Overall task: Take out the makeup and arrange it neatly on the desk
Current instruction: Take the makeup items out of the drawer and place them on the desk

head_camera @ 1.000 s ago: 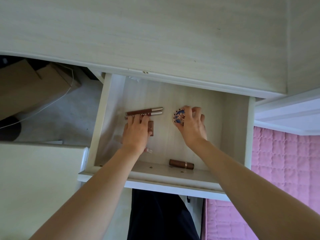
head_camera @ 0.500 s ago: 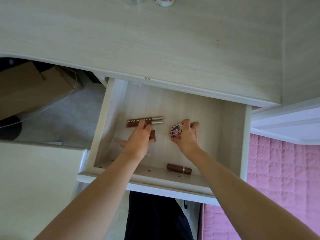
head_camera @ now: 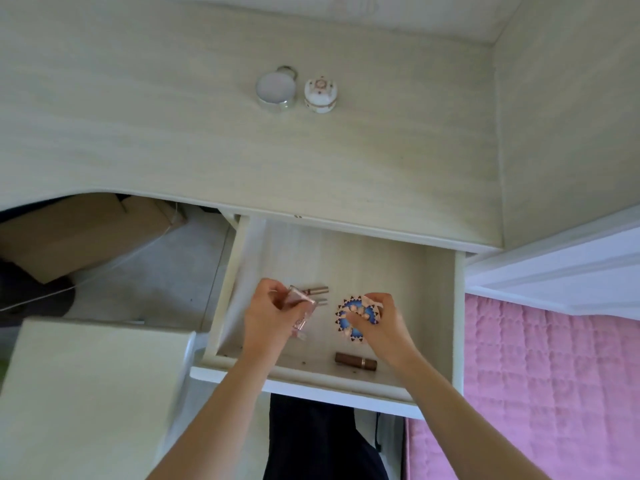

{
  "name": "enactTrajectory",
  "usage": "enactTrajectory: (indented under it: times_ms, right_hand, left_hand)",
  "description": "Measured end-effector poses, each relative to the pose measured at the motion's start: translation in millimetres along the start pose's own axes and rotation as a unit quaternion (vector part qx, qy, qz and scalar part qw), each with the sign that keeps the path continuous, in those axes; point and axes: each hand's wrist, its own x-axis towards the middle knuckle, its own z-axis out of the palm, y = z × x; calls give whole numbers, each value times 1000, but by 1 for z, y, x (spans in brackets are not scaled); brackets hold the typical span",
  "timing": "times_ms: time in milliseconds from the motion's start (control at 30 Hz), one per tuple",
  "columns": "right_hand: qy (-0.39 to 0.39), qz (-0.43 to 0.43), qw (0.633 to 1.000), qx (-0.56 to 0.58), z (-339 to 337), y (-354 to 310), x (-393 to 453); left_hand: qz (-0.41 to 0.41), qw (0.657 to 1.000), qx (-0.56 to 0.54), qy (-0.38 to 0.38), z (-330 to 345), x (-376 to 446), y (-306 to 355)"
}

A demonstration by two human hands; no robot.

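Note:
The drawer (head_camera: pixel 239 275) under the pale wood desk (head_camera: pixel 173 140) is pulled out. My left hand (head_camera: pixel 266 317) is shut on a clear pink bottle (head_camera: pixel 303 315), lifted above the drawer floor. My right hand (head_camera: pixel 382 323) is shut on a round patterned compact (head_camera: pixel 349 318) with a blue and brown design. Two slim brown tubes with silver caps (head_camera: pixel 317 295) lie behind my left hand, partly hidden. A brown lipstick (head_camera: pixel 355 362) lies near the drawer's front wall. On the desk stand a round glass jar (head_camera: pixel 276 89) and a small white decorated pot (head_camera: pixel 321 93).
A white cabinet top (head_camera: pixel 97 393) sits left of the drawer. Cardboard boxes (head_camera: pixel 79 233) and a thin cable lie on the floor under the desk. A pink quilted bed cover (head_camera: pixel 554 393) is at the right, beyond a white frame (head_camera: pixel 554 271).
Both hands have closed on their items and lifted them off the drawer floor. My view has tilted up, bringing the jar and pot on the desk into sight.

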Motion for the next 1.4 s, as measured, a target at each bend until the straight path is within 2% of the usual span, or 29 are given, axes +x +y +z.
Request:
enactTrajectory:
  times_ms: [100,233,367,567,767,867,1033,1167,1400]
  right_hand:
    - [-2,-22,997,79,-9,-28,-18]
    - [-8,-36,979,198,-15,-69,-34]
    - [9,-35,972,234,-16,-110,-33]
    - [104,-77,973,190,-4,-166,-7]
    - [184,-100,968,142,9,-213,39]
    - [198,-113,967,115,15,-233,65]
    - [219,-125,968,5,24,-239,107]
    - [215,-122,967,-69,28,-238,127]
    - [207,-126,963,-116,41,-232,145]
  left_hand:
    - [2,998,-70,6,-13,-11,25]
    - [38,995,-80,41,-26,-18,61]
    - [58,992,-101,42,-36,-9,91]
    - [91,988,-124,32,-45,35,134]
    - [79,993,-80,21,-53,101,163]
    - [86,996,-16,14,-53,134,170]
    - [118,991,60,-4,-50,171,181]
    - [124,989,85,-17,-47,189,181]
    - [133,984,118,-32,-46,208,169]
